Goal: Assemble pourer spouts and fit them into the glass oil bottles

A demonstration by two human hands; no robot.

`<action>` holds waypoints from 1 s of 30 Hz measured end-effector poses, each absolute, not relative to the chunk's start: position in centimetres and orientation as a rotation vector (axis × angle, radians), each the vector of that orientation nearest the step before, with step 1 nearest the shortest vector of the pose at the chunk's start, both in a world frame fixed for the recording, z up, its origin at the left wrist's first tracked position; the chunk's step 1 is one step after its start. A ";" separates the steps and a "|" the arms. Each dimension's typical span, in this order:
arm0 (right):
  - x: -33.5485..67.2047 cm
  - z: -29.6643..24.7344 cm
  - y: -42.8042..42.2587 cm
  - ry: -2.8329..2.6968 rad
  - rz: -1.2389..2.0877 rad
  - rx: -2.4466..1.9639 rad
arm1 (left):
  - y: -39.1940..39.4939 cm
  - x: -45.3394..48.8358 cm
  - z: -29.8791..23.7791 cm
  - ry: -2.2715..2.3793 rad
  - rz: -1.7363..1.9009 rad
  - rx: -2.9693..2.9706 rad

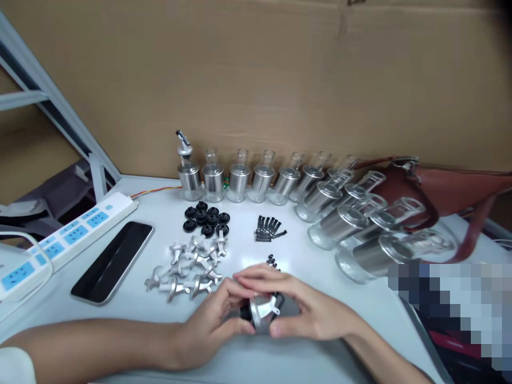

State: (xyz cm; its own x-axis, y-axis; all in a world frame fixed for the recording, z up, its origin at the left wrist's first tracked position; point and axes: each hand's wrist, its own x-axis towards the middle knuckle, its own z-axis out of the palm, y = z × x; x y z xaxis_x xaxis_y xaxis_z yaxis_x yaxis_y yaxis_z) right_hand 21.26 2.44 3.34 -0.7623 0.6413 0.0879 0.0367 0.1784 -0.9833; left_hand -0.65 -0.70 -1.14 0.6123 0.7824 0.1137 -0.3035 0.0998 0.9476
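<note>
A silver bottle pourer (262, 309) with a black stopper at its left end lies between my two hands, close to the table's front. My left hand (218, 320) is closed on the stopper end, thumb below and fingers above. Curving over from the other side, my right hand (304, 306) grips around the spout end, where a dark piece partly shows. Its fingertips overlap those of my left hand. Just beyond my hands are tiny black parts (271, 260), partly hidden. Loose silver pourer spouts (196, 261) lie in a pile left of my hands.
Black stoppers (207, 217) and small black levers (270, 228) lie farther back. Several glass bottles with metal sleeves (239, 178) line the back and right; the leftmost bottle (189, 178) wears a pourer. A phone (114, 261), power strip (64, 240) and brown bag (452, 192) flank them.
</note>
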 end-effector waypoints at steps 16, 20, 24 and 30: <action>21.1 4.4 1.5 -1.692 1.855 -0.738 | 2.0 -1.4 3.0 0.654 0.758 2.284; 21.1 3.2 2.2 -1.343 1.740 -0.783 | 5.4 -1.3 6.0 0.749 0.815 2.607; 21.1 2.9 3.0 -1.255 1.613 -0.758 | 11.5 -2.1 8.2 1.214 1.331 2.449; 21.0 3.0 3.2 -1.318 1.422 -0.850 | 20.0 -3.3 8.9 1.450 1.294 2.352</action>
